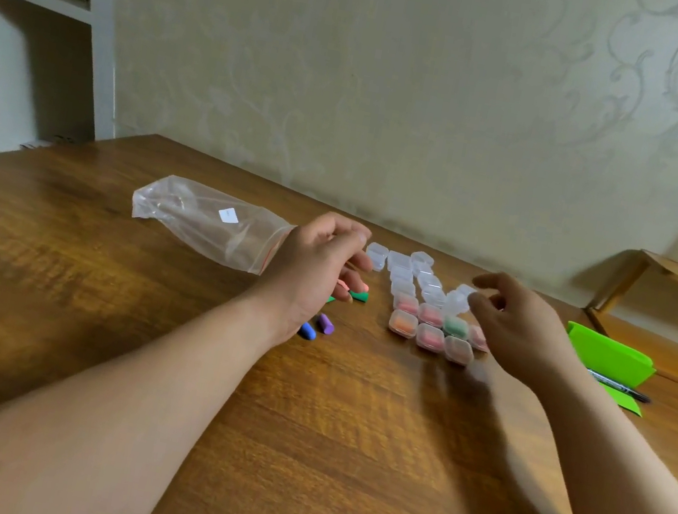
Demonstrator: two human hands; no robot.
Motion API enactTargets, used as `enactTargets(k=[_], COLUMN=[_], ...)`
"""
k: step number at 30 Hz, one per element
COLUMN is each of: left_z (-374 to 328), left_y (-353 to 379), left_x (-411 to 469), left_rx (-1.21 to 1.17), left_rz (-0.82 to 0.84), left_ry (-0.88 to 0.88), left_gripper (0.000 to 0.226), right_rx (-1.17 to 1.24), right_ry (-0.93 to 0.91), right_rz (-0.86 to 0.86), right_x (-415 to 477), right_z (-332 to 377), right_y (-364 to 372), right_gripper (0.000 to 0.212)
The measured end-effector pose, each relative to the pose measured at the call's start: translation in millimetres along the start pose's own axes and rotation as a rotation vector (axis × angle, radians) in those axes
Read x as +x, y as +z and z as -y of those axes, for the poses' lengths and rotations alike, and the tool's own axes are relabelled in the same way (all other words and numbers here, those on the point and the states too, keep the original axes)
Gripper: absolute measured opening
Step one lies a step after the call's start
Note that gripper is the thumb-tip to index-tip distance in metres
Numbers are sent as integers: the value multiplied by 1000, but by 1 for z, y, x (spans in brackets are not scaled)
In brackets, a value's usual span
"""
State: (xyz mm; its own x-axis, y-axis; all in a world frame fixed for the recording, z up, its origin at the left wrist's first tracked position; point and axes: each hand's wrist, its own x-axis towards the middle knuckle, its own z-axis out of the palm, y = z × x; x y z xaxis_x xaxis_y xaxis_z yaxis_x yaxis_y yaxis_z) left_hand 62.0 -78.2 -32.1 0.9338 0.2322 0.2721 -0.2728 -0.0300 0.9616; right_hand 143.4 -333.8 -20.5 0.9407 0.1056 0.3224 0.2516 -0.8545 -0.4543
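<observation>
My left hand point(317, 269) hovers over loose foam earplugs on the wooden table point(341, 438), fingers loosely curled, thumb and forefinger apart with nothing between them. A green earplug point(359, 296), a purple earplug point(325, 323) and a blue earplug point(308, 331) lie beside and below it. A pink bit shows under the fingertips; whether the fingers touch it is unclear. My right hand point(515, 328) hangs relaxed above a cluster of small clear boxes point(422, 289). The near boxes point(430, 334) hold coloured earplugs; the far ones look empty.
A clear zip bag point(207, 222) lies left of my left hand, its mouth toward it. At the right sit a green folded card point(609, 356) and a black marker point(617, 387). A small wooden stand point(667, 287) is at the far right, against the wall.
</observation>
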Motion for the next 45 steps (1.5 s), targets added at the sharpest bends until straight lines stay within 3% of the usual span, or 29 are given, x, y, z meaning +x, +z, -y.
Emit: enactTargets(k=[6,9,13,17,21,27,30,34,37,39,42,45], left_z=[-2,-4,-4,-4,-5,-6,-5,6,13,13,15,20], left_y=[-2,-2,-2,0,3,3,4,19,37,41,35,31], left_x=[-1,-2,-2,-3,-5,-10,-10,-20,-27,-28,-22,-18], left_rx=[19,20,23,15,54,143,147,239,476,560,585,526], left_rz=[5,11,14,23,42,97,157,206,50,-68,-121,-169], left_ry=[0,0,1,0,3,-2,-8,-5,43,129,185,180], left_gripper=[23,23,22,21,19,19,21,20,20,17,18,19], right_rx=[-225,-279,-293,-179,53,372,432,530,540,516,461,132], right_ry=[31,80,62,-33,-99,-212,-230,-56,77,97,-140,-599], right_rz=[303,376,232,59,1,-85,-64,59,105,22,-143,12], right_x=[36,43,40,21,-13,-51,-56,-62,-65,-64,-94,-160], right_z=[24,27,23,32,61,88,84,86,94,96,101,98], right_y=[2,10,10,-2,-1,22,22,29,50,50,18,3], right_gripper=[54,66,60,26,35,32,8,14,10,12,7,19])
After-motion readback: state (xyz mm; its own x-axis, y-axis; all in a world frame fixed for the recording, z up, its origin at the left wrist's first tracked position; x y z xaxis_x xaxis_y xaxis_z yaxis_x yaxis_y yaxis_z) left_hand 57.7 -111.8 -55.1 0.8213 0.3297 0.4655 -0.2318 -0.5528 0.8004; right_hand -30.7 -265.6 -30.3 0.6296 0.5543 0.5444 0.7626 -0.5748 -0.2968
